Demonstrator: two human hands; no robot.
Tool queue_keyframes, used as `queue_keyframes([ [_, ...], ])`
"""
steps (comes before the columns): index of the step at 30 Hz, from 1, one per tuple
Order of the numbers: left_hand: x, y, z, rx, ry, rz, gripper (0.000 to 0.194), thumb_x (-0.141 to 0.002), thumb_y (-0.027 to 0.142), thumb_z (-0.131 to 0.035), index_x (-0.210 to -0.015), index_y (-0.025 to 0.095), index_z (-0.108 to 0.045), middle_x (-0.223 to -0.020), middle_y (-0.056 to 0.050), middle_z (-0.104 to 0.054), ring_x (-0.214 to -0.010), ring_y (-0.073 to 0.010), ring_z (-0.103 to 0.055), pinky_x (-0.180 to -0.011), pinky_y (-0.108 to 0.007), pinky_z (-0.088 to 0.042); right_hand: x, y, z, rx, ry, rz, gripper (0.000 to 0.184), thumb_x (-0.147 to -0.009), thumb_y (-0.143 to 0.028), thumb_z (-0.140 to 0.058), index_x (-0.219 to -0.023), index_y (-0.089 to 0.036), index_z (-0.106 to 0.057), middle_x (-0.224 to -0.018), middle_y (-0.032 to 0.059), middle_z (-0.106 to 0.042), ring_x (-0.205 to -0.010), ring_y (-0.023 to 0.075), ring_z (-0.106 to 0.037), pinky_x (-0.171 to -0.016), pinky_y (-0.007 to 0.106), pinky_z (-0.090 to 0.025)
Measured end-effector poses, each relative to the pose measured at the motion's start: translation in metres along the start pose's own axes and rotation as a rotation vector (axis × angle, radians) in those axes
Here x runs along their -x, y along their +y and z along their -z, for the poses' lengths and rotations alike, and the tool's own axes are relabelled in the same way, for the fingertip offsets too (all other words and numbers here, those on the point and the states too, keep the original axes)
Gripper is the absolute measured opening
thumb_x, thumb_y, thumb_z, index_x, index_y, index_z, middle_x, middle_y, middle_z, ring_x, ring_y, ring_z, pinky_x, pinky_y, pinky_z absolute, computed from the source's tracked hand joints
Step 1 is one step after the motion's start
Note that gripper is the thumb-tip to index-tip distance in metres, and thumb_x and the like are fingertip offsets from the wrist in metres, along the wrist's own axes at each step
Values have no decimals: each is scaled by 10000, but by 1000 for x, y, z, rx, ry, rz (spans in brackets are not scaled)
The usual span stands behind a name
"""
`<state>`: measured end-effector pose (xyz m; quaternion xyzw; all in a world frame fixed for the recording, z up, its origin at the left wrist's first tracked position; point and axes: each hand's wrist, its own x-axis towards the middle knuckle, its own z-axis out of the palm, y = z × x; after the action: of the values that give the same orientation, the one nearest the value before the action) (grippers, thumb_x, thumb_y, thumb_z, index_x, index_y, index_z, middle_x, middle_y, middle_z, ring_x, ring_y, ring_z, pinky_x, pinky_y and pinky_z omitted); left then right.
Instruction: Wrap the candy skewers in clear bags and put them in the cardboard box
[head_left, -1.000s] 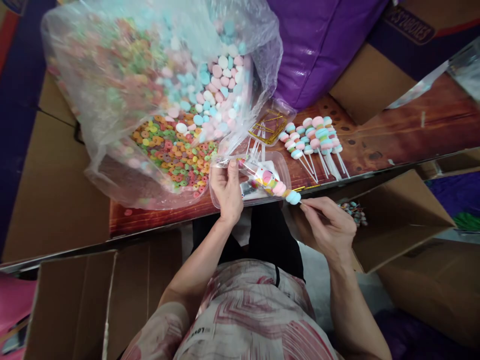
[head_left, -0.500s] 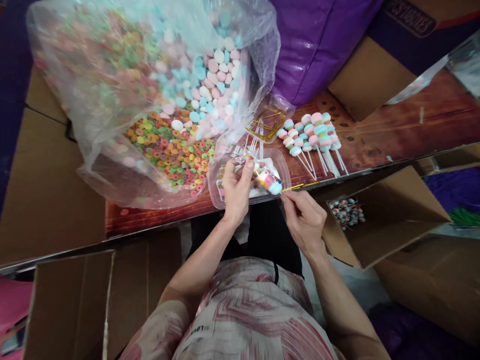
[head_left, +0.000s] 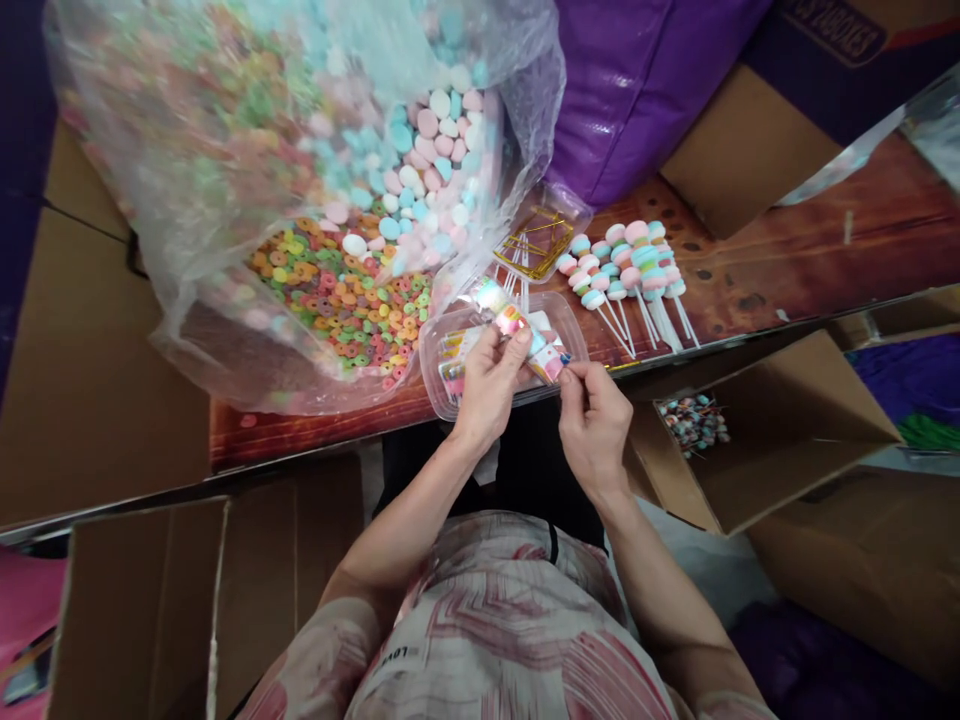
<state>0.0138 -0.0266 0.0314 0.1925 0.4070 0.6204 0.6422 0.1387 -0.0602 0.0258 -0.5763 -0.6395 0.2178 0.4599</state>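
Note:
My left hand (head_left: 491, 385) is closed around a marshmallow stick in a clear printed wrapper (head_left: 517, 325), held at a slant over a clear plastic tub (head_left: 442, 395). The fingers and thumb of my right hand (head_left: 596, 410) pinch the wrapper's lower end. Whether a gold tie is between these fingertips I cannot make out. Printed wrappers (head_left: 454, 355) lie in the tub under my hands. Behind it are white sticks (head_left: 514, 280) and a small clear tray (head_left: 559, 210) of gold twist ties (head_left: 544, 245). A gold strip (head_left: 622, 367) shows at the table edge.
A big clear bag (head_left: 210, 300) holds ring candies (head_left: 345, 300) and pastel marshmallows (head_left: 427, 150). Several marshmallow skewers (head_left: 630, 265) lie on the wooden table (head_left: 810, 240). An open carton (head_left: 795, 450) on the right contains wrapped pieces (head_left: 694, 425). Another carton (head_left: 150, 610) stands lower left.
The marshmallow stick has turned and shifted slightly, showing more above my left hand. Both hands have moved closer together, my right hand leftward to the wrapper's lower end.

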Motion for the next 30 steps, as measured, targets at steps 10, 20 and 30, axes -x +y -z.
queue_keyframes([
  [10, 4, -3, 6, 15, -97, -81, 486, -700, 500, -938, -1001, 205, -695, -992, -46, -797, -1015, -230, -780, -844, -305, -619, 4, -5, 4, -100, -139, -75, 303, -1041, -367, -514, -780, -219, -559, -676, -37, -565, -593, 113, -475, -596, 243, -408],
  [20, 8, 9, 1, 44, -176, -73, 383, -803, 551, -848, -851, 178, -777, -977, -92, -818, -1096, -274, -754, -951, -374, -595, -14, -21, -23, -232, -136, -32, 247, -1051, -396, -496, -952, -229, -650, -784, 3, -639, -704, 157, -580, -689, 294, -491],
  [30, 4, 33, 22, -12, -233, -177, 276, -827, 461, -856, -947, 219, -800, -820, -30, -722, -744, -154, -646, -739, -300, -576, -55, -28, -34, -666, -626, -359, 534, -944, -672, -598, -676, -211, -574, -532, -64, -401, -468, 88, -326, -477, 254, -284],
])
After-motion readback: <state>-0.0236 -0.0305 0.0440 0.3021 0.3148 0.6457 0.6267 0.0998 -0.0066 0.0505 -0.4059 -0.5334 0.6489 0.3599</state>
